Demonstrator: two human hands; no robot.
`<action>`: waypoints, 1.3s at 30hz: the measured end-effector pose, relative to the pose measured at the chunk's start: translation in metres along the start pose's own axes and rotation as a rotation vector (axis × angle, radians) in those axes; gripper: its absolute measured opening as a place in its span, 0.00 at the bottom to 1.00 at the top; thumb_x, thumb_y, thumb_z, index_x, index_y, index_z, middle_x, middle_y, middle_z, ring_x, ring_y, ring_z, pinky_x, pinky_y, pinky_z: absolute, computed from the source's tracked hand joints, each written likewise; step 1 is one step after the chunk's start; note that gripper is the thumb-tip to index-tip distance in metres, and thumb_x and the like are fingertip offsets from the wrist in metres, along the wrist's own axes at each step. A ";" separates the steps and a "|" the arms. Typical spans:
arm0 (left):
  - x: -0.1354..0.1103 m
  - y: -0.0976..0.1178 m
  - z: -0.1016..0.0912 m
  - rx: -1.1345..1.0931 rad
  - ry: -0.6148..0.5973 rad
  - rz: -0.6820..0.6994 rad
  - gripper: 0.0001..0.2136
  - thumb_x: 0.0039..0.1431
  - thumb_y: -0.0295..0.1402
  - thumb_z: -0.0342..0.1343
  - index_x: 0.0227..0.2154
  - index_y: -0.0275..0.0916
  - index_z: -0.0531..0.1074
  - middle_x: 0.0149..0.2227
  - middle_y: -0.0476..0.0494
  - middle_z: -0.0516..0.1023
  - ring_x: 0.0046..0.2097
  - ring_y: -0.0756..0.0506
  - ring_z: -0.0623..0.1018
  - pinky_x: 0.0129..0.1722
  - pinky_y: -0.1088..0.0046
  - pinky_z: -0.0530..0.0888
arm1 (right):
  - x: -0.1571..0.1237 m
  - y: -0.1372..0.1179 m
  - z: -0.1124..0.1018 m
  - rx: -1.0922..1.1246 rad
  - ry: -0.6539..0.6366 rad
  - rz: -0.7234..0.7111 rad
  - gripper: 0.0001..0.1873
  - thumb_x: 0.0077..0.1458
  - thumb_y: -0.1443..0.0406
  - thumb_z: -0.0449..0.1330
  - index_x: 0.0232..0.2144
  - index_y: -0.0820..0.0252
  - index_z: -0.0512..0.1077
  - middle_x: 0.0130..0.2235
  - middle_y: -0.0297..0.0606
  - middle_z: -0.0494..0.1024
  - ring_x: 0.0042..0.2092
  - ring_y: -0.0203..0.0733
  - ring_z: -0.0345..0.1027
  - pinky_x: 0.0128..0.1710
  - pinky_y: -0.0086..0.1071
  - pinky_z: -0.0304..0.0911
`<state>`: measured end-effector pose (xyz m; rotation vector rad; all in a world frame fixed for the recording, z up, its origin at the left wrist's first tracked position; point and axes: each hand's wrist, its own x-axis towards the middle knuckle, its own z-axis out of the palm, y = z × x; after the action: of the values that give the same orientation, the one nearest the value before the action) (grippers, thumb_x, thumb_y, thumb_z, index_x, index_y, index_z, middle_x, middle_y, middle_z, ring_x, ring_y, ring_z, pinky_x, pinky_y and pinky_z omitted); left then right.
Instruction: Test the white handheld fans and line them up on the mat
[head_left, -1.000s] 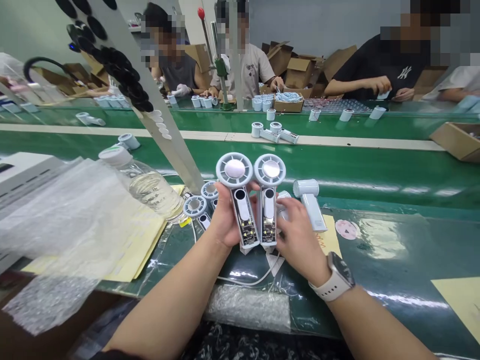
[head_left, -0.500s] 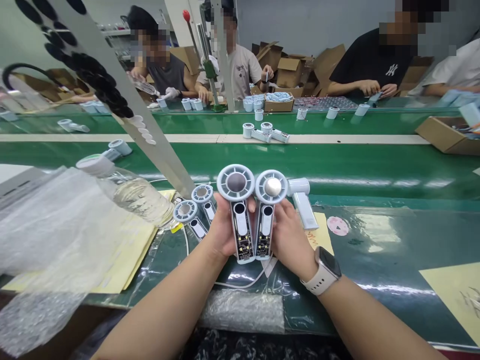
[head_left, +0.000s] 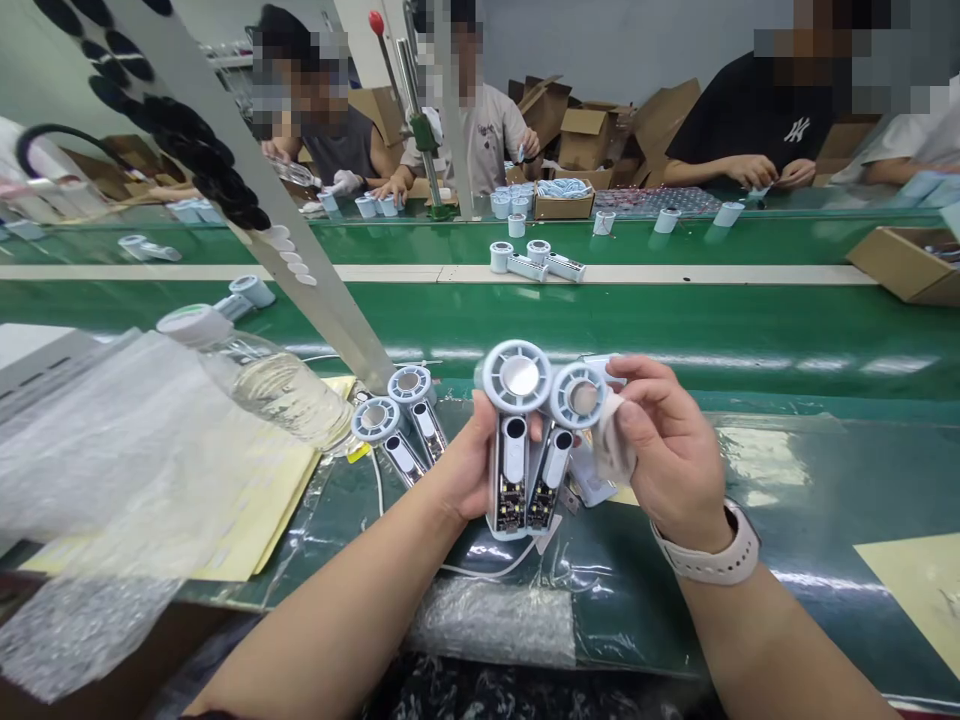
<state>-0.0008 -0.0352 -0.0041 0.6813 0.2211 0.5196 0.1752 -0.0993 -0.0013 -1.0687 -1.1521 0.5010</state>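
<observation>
Two light-blue handheld fans are held upright side by side in my left hand. The left fan has a silver disc in its round grille and a bare circuit board in its handle. The right fan tilts against it and looks the same. My right hand is beside the right fan's head, thumb and fingers closed on a whitish crumpled piece, cloth or film, I cannot tell which. Behind it lies another fan, partly hidden. Two more fans lie left of my left hand.
A clear bottle lies on papers and plastic wrap at left. A slanted post with black discs rises beside it. Beyond is a green conveyor bearing more fans. Co-workers sit across it. Bubble wrap lies at the front edge.
My right hand has come off the right fan's handle and moved right and up, now with the whitish piece. The pair of fans has shifted right in my left hand.
</observation>
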 end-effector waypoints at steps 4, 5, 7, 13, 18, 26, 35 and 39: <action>-0.002 -0.010 0.005 0.055 0.000 -0.085 0.30 0.44 0.63 0.61 0.27 0.35 0.73 0.28 0.41 0.81 0.30 0.45 0.81 0.31 0.72 0.78 | 0.002 0.002 -0.001 0.226 -0.149 0.249 0.18 0.57 0.57 0.66 0.48 0.44 0.69 0.60 0.37 0.69 0.56 0.47 0.68 0.51 0.43 0.68; -0.003 -0.011 0.006 0.068 -0.007 -0.089 0.31 0.44 0.64 0.60 0.26 0.35 0.73 0.29 0.41 0.81 0.30 0.45 0.81 0.30 0.73 0.78 | 0.002 0.002 0.000 0.304 -0.200 0.340 0.26 0.55 0.54 0.67 0.54 0.42 0.65 0.59 0.38 0.70 0.51 0.47 0.72 0.45 0.42 0.72; -0.003 -0.012 0.007 0.090 -0.026 -0.089 0.32 0.42 0.65 0.60 0.25 0.34 0.72 0.29 0.40 0.81 0.29 0.46 0.80 0.28 0.74 0.77 | 0.001 0.003 0.001 0.423 -0.329 0.490 0.34 0.53 0.49 0.67 0.58 0.43 0.61 0.52 0.40 0.76 0.37 0.45 0.76 0.29 0.38 0.73; -0.003 -0.010 0.006 0.058 -0.018 -0.097 0.32 0.40 0.66 0.60 0.24 0.35 0.72 0.26 0.41 0.80 0.27 0.46 0.79 0.27 0.74 0.76 | -0.006 -0.003 0.012 0.379 -0.252 0.454 0.21 0.60 0.50 0.61 0.51 0.52 0.67 0.23 0.28 0.75 0.17 0.37 0.65 0.16 0.30 0.62; 0.000 -0.013 0.007 0.037 -0.024 -0.114 0.32 0.43 0.66 0.58 0.24 0.35 0.72 0.28 0.41 0.80 0.27 0.47 0.78 0.30 0.72 0.76 | 0.003 -0.003 0.001 0.010 -0.129 0.344 0.27 0.63 0.43 0.52 0.41 0.57 0.76 0.27 0.38 0.80 0.27 0.44 0.73 0.27 0.38 0.70; 0.004 -0.014 0.004 0.012 -0.058 -0.242 0.33 0.51 0.66 0.51 0.20 0.34 0.72 0.32 0.35 0.81 0.37 0.42 0.82 0.36 0.70 0.78 | 0.023 -0.008 -0.034 0.218 -0.262 0.202 0.27 0.60 0.41 0.54 0.41 0.52 0.80 0.54 0.42 0.79 0.55 0.53 0.73 0.54 0.50 0.69; -0.002 -0.037 -0.008 -0.020 -0.072 -0.459 0.28 0.60 0.59 0.50 0.30 0.34 0.76 0.24 0.43 0.77 0.35 0.42 0.82 0.37 0.67 0.77 | 0.021 -0.012 -0.032 0.082 -0.727 0.419 0.28 0.59 0.51 0.62 0.59 0.52 0.71 0.56 0.44 0.78 0.51 0.50 0.75 0.50 0.43 0.72; -0.001 -0.039 -0.006 0.007 -0.018 -0.489 0.27 0.58 0.58 0.54 0.31 0.33 0.76 0.25 0.43 0.77 0.31 0.46 0.80 0.36 0.70 0.76 | 0.023 -0.013 -0.032 -0.002 -0.737 0.400 0.24 0.51 0.53 0.69 0.49 0.54 0.77 0.45 0.39 0.82 0.43 0.47 0.77 0.44 0.39 0.73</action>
<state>0.0114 -0.0584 -0.0337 0.6111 0.3604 0.0444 0.2102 -0.1000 0.0211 -1.1551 -1.5722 1.2825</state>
